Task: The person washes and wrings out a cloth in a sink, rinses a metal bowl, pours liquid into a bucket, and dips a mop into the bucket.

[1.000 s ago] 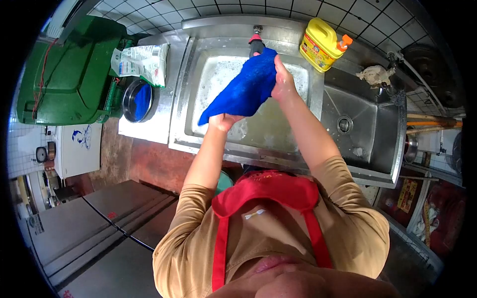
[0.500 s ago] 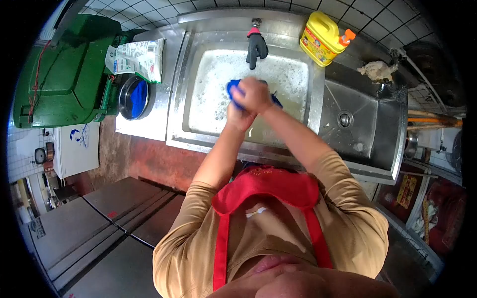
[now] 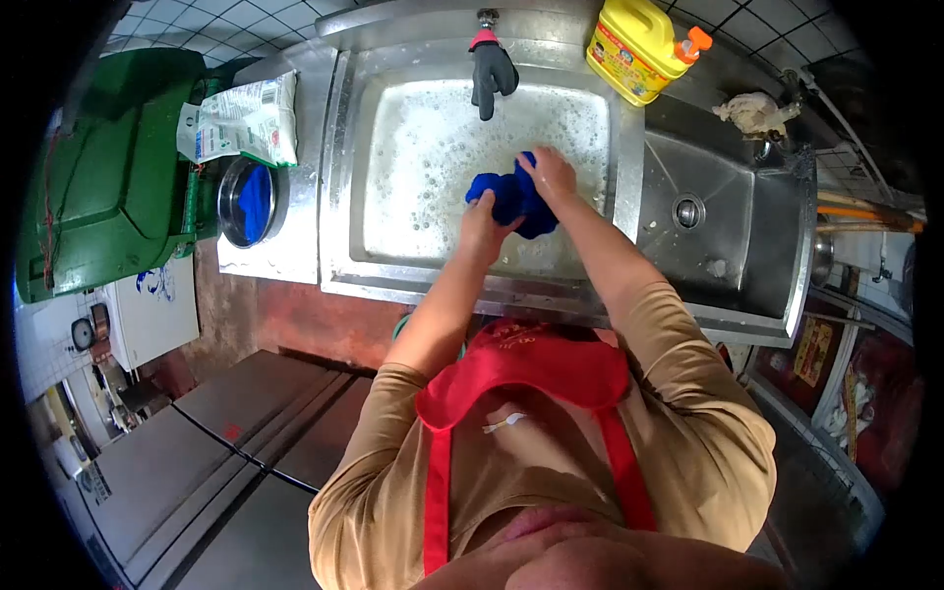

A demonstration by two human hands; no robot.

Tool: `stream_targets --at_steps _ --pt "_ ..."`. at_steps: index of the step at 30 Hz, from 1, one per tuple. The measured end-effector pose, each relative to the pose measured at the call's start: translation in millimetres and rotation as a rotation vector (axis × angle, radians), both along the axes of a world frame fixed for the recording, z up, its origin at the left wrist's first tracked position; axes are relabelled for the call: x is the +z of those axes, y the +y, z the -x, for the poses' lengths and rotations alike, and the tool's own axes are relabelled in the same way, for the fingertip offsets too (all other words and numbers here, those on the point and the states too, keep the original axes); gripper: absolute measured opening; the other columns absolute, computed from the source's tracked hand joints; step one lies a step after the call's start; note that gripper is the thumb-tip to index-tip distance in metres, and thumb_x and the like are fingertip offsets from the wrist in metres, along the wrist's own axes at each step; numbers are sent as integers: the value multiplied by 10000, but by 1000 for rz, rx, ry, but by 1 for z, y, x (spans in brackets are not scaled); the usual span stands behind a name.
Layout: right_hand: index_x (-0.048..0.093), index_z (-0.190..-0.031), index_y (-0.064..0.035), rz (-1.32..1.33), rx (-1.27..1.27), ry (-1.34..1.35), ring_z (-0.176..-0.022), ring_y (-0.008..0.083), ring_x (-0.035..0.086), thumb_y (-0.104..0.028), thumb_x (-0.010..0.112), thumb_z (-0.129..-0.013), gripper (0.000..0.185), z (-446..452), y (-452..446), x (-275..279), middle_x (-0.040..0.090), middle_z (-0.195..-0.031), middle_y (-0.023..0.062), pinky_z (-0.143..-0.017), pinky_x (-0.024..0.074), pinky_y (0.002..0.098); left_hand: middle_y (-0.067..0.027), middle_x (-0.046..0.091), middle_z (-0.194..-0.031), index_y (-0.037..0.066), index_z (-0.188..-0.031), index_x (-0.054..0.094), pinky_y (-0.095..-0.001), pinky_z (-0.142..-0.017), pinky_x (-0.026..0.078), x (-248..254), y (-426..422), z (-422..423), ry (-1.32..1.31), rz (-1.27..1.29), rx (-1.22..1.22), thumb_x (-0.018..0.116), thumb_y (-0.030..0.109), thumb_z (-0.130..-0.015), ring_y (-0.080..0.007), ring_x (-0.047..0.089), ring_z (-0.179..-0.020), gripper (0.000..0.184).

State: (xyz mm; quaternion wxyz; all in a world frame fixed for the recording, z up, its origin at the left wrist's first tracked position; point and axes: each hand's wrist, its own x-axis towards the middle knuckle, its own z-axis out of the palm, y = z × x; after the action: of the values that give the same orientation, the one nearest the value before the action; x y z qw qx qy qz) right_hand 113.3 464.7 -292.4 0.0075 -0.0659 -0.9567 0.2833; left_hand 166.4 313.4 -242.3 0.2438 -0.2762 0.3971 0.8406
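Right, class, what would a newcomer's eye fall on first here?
Probably the blue cloth, bunched between the left hand and right hand over the foamy sink. Next, perhaps, the yellow jug with its orange cap at the sink's far right corner, and the dark pink-cuffed glove hanging from the tap.

The cloth (image 3: 507, 200) is a deep solid blue, matched by the blue thing (image 3: 255, 204) in the silvery round pan (image 3: 229, 205), while the glove (image 3: 494, 77) is dark grey with a pink-red cuff and the suds (image 3: 423, 138) are white. The jug (image 3: 629, 51) is yellow with a red-and-yellow printed label and an orange cap, the bag (image 3: 246, 120) white with green print, and the bin (image 3: 118, 167) dark green. The apron (image 3: 521, 366) is plain bright red over a tan top (image 3: 688, 413), and the wall tiles (image 3: 723, 28) are pale with a dark grid of lines.
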Motion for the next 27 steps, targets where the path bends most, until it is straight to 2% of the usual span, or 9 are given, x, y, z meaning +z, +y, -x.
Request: stream_targets --at_steps 7,10,12,16,18,20,24,25,27 --pt "486 -1191 -90 -28 -402 68 -996 345 518 -331 538 -827 440 -37 23 -111 539 -1071 236 -852 413 439 -155 269 -1375 297 -1399 44 -692 -825 296 -31 -51 10 -177 310 -405 482 297 -887 -421 368 -1150 673" --pt "463 -1199 -45 735 -324 -364 -980 297 548 -273 586 -811 467 -46 -7 -122 554 -1086 199 -817 443 405 -153 257 -1383 277 -1396 77 -695 -818 302 -44 -50 10 -278 254 -322 472 409 -877 -434 369 -1148 666" --pt "469 -1174 1 1625 -431 -632 -909 234 581 -247 621 -797 476 -40 -29 -31 580 -1039 149 -770 469 348 -138 333 -1348 218 -1376 178 -681 -827 307 -47 -46 12 -344 130 -238 475 498 -845 -385 397 -1149 670" --pt "565 -991 -34 1291 -93 -496 -746 144 582 -246 617 -812 282 -45 -72 12 608 -899 77 -654 465 301 -159 509 -1158 108 -1273 388 -549 -881 392 -56 -48 23 -188 -231 -52 424 567 -842 -344 500 -1051 630" --pt "558 -805 -38 740 189 -310 -703 296 581 -313 624 -780 284 -59 -84 53 590 -835 156 -630 452 369 -146 590 -982 88 -1095 511 -460 -861 442 -78 -55 35 -138 -309 -70 388 505 -880 -313 566 -917 485" --pt "522 -683 -49 567 332 49 -697 335 545 -346 619 -763 323 -71 -93 71 551 -775 157 -623 439 414 -143 582 -989 93 -1061 516 -445 -858 446 -81 -52 37 -62 -382 -83 375 410 -902 -309 565 -906 382" --pt "541 -718 -28 234 196 113 -760 321 533 -341 621 -760 325 -25 -80 70 543 -787 143 -665 434 424 -133 566 -1047 102 -1097 504 -407 -835 473 -52 -15 26 110 -831 129 333 280 -923 -289 569 -915 302" --pt "565 -773 -33 276 54 145 -799 320 538 -341 620 -760 313 1 -69 48 554 -830 152 -713 431 415 -119 560 -1081 93 -1128 494 -397 -846 473 -47 -7 32 -178 -344 196 306 262 -932 -275 568 -942 320" --pt "589 -875 -33 458 -88 188 -872 313 542 -329 622 -762 319 15 -64 29 563 -921 163 -788 424 392 -123 550 -1089 64 -1140 476 -434 -850 464 -19 4 29 -125 -195 180 311 262 -929 -262 557 -1000 333"
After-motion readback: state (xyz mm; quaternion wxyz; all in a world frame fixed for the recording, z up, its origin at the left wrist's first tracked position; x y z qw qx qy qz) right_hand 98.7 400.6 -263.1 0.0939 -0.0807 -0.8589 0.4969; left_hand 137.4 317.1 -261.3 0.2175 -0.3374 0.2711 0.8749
